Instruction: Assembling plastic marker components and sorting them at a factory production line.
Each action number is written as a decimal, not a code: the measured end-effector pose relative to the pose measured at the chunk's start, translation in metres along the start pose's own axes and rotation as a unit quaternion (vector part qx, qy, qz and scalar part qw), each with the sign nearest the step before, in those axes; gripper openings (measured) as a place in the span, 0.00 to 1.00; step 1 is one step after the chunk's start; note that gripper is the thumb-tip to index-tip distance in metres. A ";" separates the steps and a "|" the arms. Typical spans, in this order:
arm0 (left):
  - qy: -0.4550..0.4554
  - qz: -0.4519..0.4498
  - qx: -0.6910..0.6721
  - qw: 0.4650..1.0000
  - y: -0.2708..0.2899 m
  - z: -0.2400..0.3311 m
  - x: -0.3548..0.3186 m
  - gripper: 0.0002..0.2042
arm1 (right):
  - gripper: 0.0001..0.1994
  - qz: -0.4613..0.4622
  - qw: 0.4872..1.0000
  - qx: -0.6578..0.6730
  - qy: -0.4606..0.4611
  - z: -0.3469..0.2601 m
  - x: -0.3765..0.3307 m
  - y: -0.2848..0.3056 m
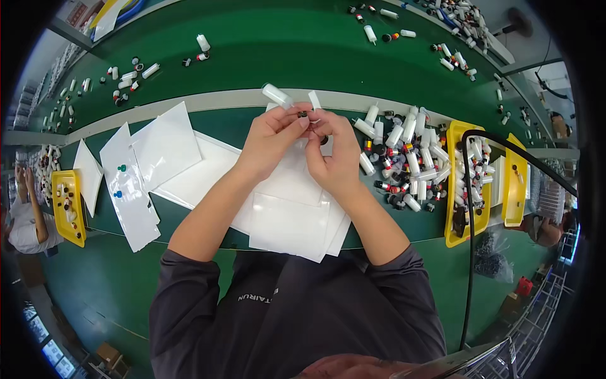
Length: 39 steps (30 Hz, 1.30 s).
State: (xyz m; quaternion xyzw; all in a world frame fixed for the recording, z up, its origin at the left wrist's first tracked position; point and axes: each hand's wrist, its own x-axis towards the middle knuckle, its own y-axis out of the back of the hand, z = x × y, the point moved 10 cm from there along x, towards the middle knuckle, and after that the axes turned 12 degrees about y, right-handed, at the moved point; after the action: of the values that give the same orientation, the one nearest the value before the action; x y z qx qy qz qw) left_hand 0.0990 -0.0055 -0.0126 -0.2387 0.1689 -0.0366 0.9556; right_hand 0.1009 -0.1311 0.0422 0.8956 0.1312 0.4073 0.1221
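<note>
In front of my chest, both hands are together above the white sheets [287,218]. My left hand [268,142] is closed on a small white plastic cylinder [276,95], which tilts up and to the left past the fingers. A small black piece [302,114] shows at the left fingertips. Closed fingers of my right hand [334,155] meet the left ones, and a narrow white strip [314,100] sticks up from them. Another dark round part [324,140] shows below the right fingers. Just how these parts join is hidden by the fingers.
To the right lies a heap of white cylinders [413,148] with black, red and yellow parts. Beyond it stand yellow trays [451,218] and a black cable [468,284]. Glossy sheets [167,148] lie left. The green belt [278,50] carries scattered cylinders. A co-worker [31,218] is far left.
</note>
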 end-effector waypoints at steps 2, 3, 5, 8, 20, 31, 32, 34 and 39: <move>0.001 0.012 0.033 0.999 0.002 0.001 0.000 0.17 | 0.21 -0.008 1.000 0.001 0.006 0.000 0.000 0.000; -0.007 0.014 0.032 0.999 0.001 0.004 -0.001 0.17 | 0.20 0.009 1.000 0.009 0.005 -0.001 0.002 0.004; -0.023 0.018 0.031 0.999 0.001 0.008 -0.003 0.16 | 0.17 0.043 0.999 0.026 0.001 -0.004 0.008 0.016; -0.013 0.016 0.066 0.998 0.001 0.003 -0.002 0.17 | 0.09 0.030 0.924 0.297 -0.239 0.031 -0.001 0.001; -0.037 -0.008 0.150 0.988 -0.008 0.003 -0.003 0.18 | 0.04 -0.091 0.899 0.285 -0.319 0.048 -0.008 -0.009; -0.020 -0.031 0.132 0.991 -0.012 0.000 -0.005 0.20 | 0.03 -0.024 0.937 0.193 -0.290 0.054 -0.014 -0.003; -0.021 -0.031 0.127 0.991 -0.011 0.000 -0.004 0.20 | 0.04 -0.023 0.937 0.192 -0.292 0.054 -0.014 -0.003; -0.014 -0.016 0.135 0.991 -0.008 -0.001 -0.001 0.19 | 0.04 -0.020 0.935 0.194 -0.296 0.054 -0.015 -0.004; -0.015 0.005 0.114 0.993 -0.003 0.001 0.002 0.17 | 0.09 0.033 0.913 0.265 -0.308 0.056 -0.019 -0.010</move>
State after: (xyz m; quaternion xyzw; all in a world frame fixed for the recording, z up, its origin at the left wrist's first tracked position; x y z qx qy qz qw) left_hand 0.1012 -0.0077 -0.0107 -0.1284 0.1504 -0.0475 0.9791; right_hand 0.1301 -0.1344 -0.0107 0.9799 0.1602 0.0656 -0.0989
